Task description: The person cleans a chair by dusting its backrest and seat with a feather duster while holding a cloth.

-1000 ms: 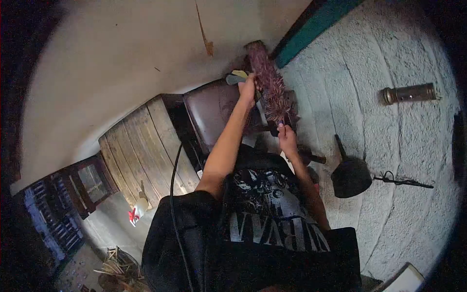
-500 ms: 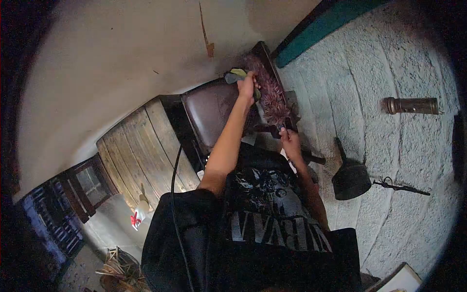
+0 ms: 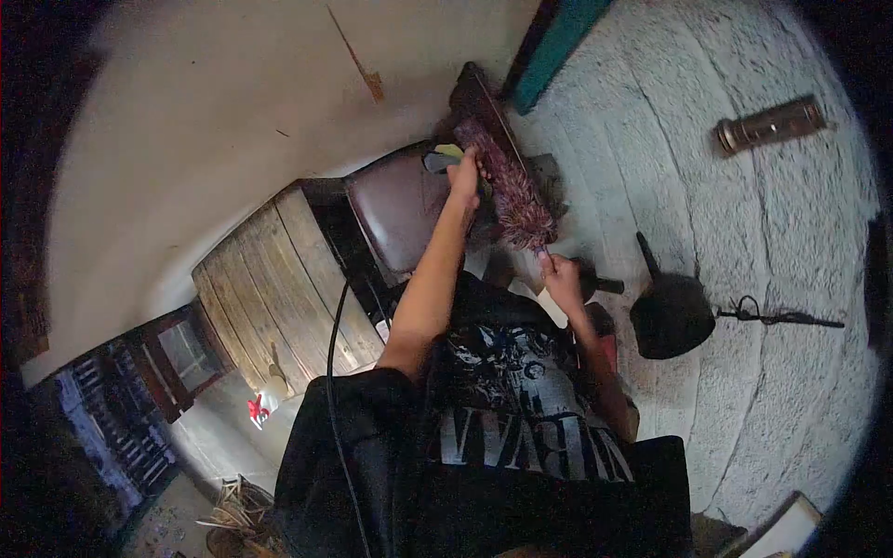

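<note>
My left hand [image 3: 465, 179] is closed on a bunched grey and yellow-green cloth [image 3: 441, 160], beside the upper part of a fluffy duster. My right hand [image 3: 562, 283] grips the handle of this duster [image 3: 523, 209], its fingers wrapped just below the shaggy purple-brown head. The duster head lies along a dark wooden piece [image 3: 482, 91] of what looks like a chair. A brown padded seat [image 3: 395, 205] shows to the left of my left forearm. Whether my left fingers touch the duster is hard to tell.
A wooden plank top [image 3: 279, 284] stands left of the seat. Along the white rough wall [image 3: 651, 167] at right hang a dark pan [image 3: 672, 316] and a cylindrical fixture [image 3: 772, 126]. A black cable [image 3: 335, 391] hangs down past my left sleeve. A red-and-white bottle [image 3: 265, 407] is at lower left.
The view has turned slightly. My left hand with the cloth and the duster's upper end appear a little lower and further left. Both hands keep their hold.
</note>
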The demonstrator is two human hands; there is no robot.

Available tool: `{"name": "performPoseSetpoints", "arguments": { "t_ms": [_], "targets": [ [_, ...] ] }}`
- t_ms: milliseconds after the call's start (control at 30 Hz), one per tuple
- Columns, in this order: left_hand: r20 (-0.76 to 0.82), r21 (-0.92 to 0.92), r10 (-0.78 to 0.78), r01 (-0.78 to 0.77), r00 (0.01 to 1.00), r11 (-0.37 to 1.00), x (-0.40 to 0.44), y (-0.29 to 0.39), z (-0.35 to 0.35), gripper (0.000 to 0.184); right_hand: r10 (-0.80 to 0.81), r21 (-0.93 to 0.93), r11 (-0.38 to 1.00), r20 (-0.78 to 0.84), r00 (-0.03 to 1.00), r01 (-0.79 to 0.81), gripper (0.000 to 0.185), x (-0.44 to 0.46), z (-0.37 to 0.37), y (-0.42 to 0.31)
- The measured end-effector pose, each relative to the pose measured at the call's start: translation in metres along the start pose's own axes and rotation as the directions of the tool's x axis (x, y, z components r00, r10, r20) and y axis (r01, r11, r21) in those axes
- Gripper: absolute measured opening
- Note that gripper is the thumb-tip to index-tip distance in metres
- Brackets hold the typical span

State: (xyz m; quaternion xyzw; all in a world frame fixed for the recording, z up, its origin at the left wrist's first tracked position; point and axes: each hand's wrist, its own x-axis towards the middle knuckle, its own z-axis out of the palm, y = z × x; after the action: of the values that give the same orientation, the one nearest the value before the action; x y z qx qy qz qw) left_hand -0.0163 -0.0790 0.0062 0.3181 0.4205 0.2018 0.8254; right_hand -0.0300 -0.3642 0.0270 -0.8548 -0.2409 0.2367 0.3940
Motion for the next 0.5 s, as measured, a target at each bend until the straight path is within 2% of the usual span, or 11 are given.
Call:
{"name": "performPoseSetpoints", "arguments": {
  "t_ms": [100,200,267,300,367,500],
  "targets": [
    [0.065,-0.061,0.014,-0.01,0.998,0.998,-0.022,-0.025,0.002,0.021,0.082,0.049,0.996,-0.06,0.995,-0.08,0.045,-0.031,-0.002,0.019],
    [-0.031,-0.077,-0.047,0.045,0.998,0.996,-0.049,-0.04,0.004,0.021,0.02,0.067,0.998,-0.038,0.999,-0.018,0.043,-0.055,-0.01,0.038],
    [0.057,-0.049,-0.003,0.006,0.998,0.999,-0.055,-0.068,-0.009,0.021,0.061,0.102,0.993,0.003,0.998,-0.061,0.041,-0.075,-0.02,0.048],
    [0.054,-0.046,0.001,0.001,0.999,0.999,-0.069,-0.069,-0.006,0.021,0.058,0.107,0.993,0.006,0.998,-0.058,0.041,-0.085,-0.024,0.051],
    [-0.007,-0.085,-0.075,0.074,0.997,0.994,-0.105,-0.067,0.001,0.022,0.038,0.015,0.999,-0.07,0.997,-0.037,0.041,-0.104,-0.032,0.057],
    [-0.042,-0.003,0.003,-0.003,0.999,1.0,-0.141,-0.089,-0.004,0.028,0.065,0.064,0.996,0.029,0.997,-0.067,0.042,-0.135,-0.049,0.075]
  ]
}}
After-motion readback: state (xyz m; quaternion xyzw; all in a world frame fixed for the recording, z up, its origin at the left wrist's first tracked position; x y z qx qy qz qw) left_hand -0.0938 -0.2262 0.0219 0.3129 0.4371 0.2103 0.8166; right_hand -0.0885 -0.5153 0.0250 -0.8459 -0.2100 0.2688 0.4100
